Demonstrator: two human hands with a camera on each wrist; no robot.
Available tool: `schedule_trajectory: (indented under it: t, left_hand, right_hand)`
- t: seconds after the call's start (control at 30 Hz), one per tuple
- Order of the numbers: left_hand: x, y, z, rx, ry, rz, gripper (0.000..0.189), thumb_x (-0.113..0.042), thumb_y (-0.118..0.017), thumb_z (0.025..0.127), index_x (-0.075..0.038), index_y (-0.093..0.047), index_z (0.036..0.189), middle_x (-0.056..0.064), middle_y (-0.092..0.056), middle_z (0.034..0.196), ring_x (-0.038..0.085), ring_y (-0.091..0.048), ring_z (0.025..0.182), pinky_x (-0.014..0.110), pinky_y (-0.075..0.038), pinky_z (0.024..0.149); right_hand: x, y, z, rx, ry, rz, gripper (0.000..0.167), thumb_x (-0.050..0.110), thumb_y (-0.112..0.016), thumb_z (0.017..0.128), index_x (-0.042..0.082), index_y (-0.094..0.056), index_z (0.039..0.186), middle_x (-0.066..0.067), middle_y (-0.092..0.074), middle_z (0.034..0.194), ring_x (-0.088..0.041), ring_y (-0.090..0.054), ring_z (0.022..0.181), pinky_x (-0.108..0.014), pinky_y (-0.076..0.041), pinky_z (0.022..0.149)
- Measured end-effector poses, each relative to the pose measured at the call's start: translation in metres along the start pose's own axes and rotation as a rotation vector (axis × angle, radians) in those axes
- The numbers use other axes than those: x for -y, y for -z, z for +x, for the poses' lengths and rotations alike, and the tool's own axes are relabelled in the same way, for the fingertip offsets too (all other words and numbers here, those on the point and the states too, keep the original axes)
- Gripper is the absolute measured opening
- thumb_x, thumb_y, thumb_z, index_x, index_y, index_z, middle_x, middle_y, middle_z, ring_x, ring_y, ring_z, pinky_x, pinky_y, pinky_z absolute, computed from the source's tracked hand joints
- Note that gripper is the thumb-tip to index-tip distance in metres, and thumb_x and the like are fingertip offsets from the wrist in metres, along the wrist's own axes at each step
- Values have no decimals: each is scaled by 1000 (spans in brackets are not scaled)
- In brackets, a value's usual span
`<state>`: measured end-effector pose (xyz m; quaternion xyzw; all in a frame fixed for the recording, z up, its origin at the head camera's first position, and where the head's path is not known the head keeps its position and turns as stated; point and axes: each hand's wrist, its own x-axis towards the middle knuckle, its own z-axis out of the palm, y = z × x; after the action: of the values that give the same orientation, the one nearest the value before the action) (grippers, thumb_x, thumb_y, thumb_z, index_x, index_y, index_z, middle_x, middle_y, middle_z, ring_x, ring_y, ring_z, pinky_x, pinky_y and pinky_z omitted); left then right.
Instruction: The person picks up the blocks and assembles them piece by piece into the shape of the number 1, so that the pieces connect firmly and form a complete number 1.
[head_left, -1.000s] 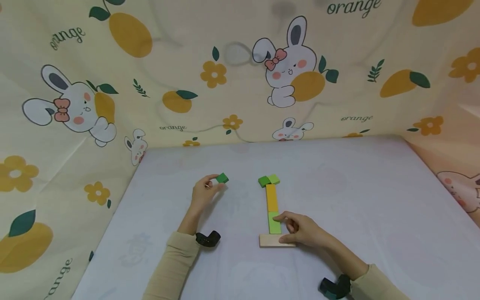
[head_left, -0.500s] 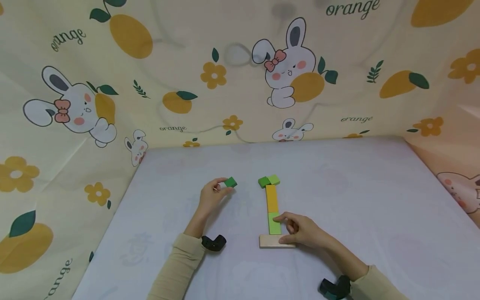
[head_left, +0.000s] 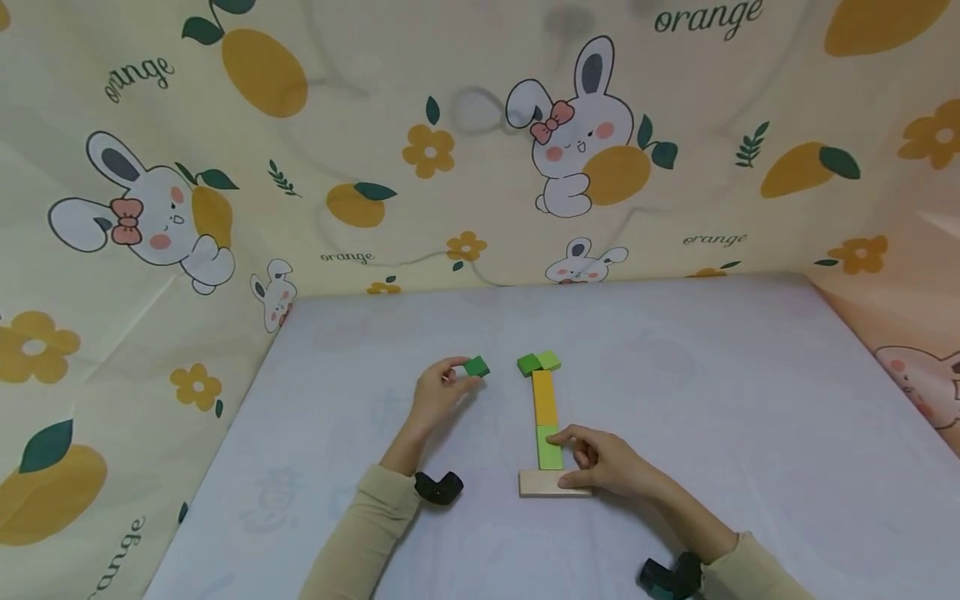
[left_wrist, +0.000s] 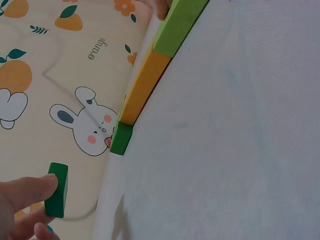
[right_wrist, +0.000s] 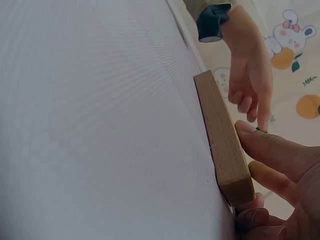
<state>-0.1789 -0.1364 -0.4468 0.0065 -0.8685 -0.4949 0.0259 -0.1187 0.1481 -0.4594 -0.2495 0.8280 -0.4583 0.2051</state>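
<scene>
In the head view my left hand (head_left: 438, 396) pinches a dark green block (head_left: 476, 367) between thumb and fingertips, raised off the table. It is left of a row of blocks. At the row's far end a green block (head_left: 528, 364) and a light green block (head_left: 549, 359) sit at an angle, touching. Nearer come a long yellow block (head_left: 544, 397), a light green rectangular block (head_left: 550, 450) and a plain wooden block (right_wrist: 220, 135) lying crosswise. My right hand (head_left: 611, 458) touches the rectangular green block with its index finger and rests its thumb on the wooden one.
A white cloth covers the table (head_left: 735, 400). Behind and beside it hangs a curtain (head_left: 465, 167) printed with rabbits and oranges. A black wrist device (head_left: 440, 488) sits at the left wrist, another black device (head_left: 670, 575) at the right.
My left hand has moved right and slightly nearer, bringing the dark green block closer to the row's far end. My right hand and the row have stayed in place.
</scene>
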Motion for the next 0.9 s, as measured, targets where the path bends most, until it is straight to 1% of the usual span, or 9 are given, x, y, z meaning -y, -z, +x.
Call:
schedule_trajectory:
  t: [0.27,0.43,0.6,0.9]
  left_hand:
    - [1,-11,2,3,6,4,36,-17,-74,83,-3,-67,116,-1,-45,76,11,-35,60,20,-31,58]
    - [0,-18,3,9,-5,8,38,-19,-75,83,-2,-66,115,1,-46,77,8,-34,59,20,-32,60]
    - [1,-24,4,18,-17,12,38,-19,-74,83,-2,-66,116,3,-48,78,8,-35,60,20,-32,61]
    - [-2,-32,7,40,-6,22,36,-18,-72,85,-2,-65,117,2,-48,79,10,-36,64,20,-32,60]
  right_hand:
    - [-1,0,-1,-2,5,0,51,23,-79,78,3,-61,120,3,-41,70,1,-34,60,-18,-31,56]
    - [-2,-1,-1,-4,10,-10,50,24,-79,78,4,-61,120,4,-41,71,1,-35,61,-18,-31,56]
    - [-2,-1,-1,-8,14,-15,51,24,-79,78,4,-61,120,4,-41,70,1,-35,61,-18,-31,56]
    - [-2,0,0,-14,8,-39,52,26,-79,77,5,-62,121,4,-41,69,1,-35,61,-17,-31,57]
